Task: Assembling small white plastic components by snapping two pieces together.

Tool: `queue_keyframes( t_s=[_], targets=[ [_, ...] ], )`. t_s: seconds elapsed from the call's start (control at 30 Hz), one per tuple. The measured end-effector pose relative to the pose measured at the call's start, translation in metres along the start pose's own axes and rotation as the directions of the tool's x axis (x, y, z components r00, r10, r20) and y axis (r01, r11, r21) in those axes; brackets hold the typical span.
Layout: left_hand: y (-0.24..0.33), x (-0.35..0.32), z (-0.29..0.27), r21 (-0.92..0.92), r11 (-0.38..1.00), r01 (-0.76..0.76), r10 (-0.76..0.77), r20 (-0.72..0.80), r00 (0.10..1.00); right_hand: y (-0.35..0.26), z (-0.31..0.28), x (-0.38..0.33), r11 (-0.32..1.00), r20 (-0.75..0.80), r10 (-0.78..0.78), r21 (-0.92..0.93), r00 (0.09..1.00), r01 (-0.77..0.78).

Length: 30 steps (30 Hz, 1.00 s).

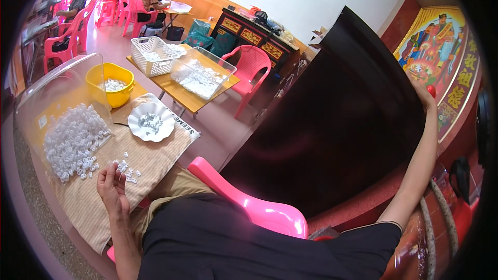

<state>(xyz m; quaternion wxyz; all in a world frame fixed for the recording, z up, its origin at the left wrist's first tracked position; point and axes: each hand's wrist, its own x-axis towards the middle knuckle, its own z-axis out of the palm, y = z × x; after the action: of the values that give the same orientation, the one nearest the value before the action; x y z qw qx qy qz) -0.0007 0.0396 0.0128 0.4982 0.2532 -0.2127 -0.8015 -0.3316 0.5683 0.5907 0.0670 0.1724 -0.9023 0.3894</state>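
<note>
My left hand [112,191] is over the striped cloth at lower left, its fingers curled together. Whatever they hold, if anything, is too small to make out. Right beside the fingertips lies a loose group of small white plastic pieces [129,171]. Many more of these pieces spill from a clear plastic bin [67,78] tipped on its side. My right arm stretches far out to the right. The right hand [426,97] is by the edge of a large dark panel [332,124], near a small red round thing [431,91]; its fingers are mostly hidden.
A scalloped white plate [136,130] with small grey pieces and a yellow tub [124,93] stand beyond the cloth [83,212]. Another table [194,105] bears a white basket [150,67] and a clear bin [228,75]. Pink chairs [254,65] stand around; several people sit far off.
</note>
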Motion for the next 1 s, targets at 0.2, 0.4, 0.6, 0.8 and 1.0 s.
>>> queue_keyframes(
  t_s=[0.2, 0.4, 0.6, 0.8, 1.0],
  targets=[
    [-0.001, 0.001, 0.0, 0.001, 1.0, 0.011, -0.011, 0.0, 1.0, 0.014, -0.023, 0.016, 1.0, 0.019, 0.015, -0.008, 1.0, -0.015],
    [0.002, -0.002, -0.003, -0.017, 0.999, 0.045, -0.045, 0.0, 0.999, 0.017, -0.014, 0.017, 0.988, 0.016, -0.024, -0.151, 1.0, 0.026],
    [-0.004, 0.003, -0.005, -0.009, 0.997, 0.078, -0.078, -0.017, 0.997, 0.037, -0.036, 0.018, 0.959, 0.001, -0.056, -0.278, 0.998, 0.054],
    [-0.007, 0.005, -0.005, -0.007, 0.996, 0.083, -0.084, -0.02, 0.996, 0.037, -0.052, 0.049, 0.917, -0.01, -0.075, -0.394, 0.997, 0.065],
    [-0.005, 0.002, -0.005, -0.002, 0.997, 0.078, -0.078, -0.011, 0.997, 0.052, -0.08, 0.061, 0.86, -0.012, -0.105, -0.503, 0.994, 0.085]
  ],
)
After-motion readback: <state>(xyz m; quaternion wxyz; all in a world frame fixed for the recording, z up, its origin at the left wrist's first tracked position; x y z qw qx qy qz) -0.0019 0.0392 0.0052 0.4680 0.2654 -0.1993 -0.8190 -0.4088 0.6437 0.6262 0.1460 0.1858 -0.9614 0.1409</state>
